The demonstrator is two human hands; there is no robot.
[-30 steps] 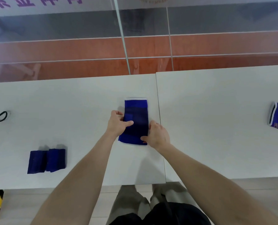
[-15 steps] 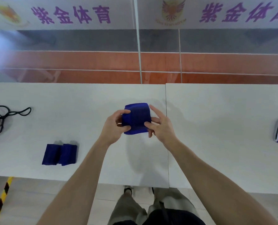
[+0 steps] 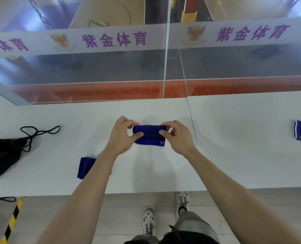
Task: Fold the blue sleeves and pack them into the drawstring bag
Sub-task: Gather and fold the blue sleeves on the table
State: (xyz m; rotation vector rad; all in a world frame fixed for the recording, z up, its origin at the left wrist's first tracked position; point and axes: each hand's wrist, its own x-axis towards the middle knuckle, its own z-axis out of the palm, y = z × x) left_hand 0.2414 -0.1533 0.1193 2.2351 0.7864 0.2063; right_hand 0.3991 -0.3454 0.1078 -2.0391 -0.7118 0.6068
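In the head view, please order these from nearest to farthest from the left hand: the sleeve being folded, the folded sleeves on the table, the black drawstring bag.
From the left hand:
1. Sleeve being folded, pinched in the hand itself, centre.
2. Folded sleeves, on the table below-left, partly hidden by the forearm.
3. Black drawstring bag, far left edge.

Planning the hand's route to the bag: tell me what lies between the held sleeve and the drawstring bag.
In the head view, folded blue sleeves lie nearer the table's front edge, partly hidden by the left forearm; otherwise bare white table separates the held sleeve from the drawstring bag.
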